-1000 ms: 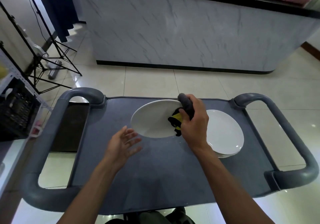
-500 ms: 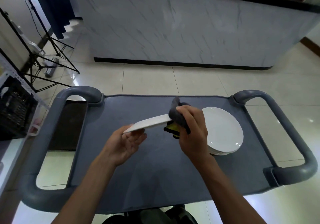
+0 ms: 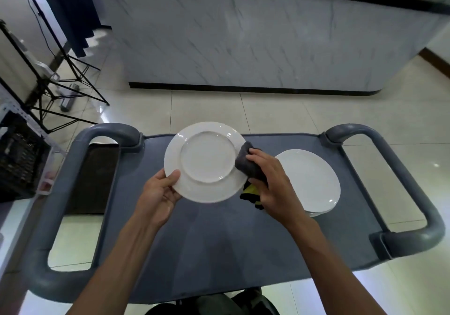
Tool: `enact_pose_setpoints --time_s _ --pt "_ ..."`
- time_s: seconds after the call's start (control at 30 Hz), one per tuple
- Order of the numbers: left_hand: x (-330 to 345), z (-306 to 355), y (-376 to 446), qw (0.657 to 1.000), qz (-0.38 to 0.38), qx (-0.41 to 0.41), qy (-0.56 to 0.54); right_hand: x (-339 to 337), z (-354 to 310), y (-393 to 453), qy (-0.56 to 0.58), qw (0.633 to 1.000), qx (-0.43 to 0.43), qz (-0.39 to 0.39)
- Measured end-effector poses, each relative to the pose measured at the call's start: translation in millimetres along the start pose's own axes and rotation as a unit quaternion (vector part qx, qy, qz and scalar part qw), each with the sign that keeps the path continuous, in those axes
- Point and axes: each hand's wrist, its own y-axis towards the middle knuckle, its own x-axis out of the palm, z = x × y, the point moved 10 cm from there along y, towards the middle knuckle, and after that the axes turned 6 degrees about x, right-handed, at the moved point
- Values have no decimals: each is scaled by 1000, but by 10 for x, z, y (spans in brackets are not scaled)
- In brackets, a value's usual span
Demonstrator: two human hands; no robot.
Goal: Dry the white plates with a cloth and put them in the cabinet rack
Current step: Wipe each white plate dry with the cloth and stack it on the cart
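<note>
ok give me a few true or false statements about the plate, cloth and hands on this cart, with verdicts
1. The held plate shows its underside to the camera. True.
2. The left hand holds the cloth. False: the right hand grips the grey cloth; the left grips the plate's rim.
3. The cloth touches the held plate's right edge. True.
4. The held plate lies flat on the cart. False: it is lifted and tilted.
5. The stack of plates sits left of the hands. False: it is on the right side of the cart.
</note>
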Motion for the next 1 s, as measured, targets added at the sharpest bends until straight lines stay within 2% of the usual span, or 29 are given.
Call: enact_pose_setpoints --time_s 0.2,0.43,1.0 --pt "-6 129 -14 994 21 85 70 199 -93 48 -44 998 12 -39" --pt "69 155 -49 985 2 130 113 408 -193 132 -71 996 46 -18" --pt "245 334 -122 961 -74 189 189 696 -964 530 -65 994 -74 -51"
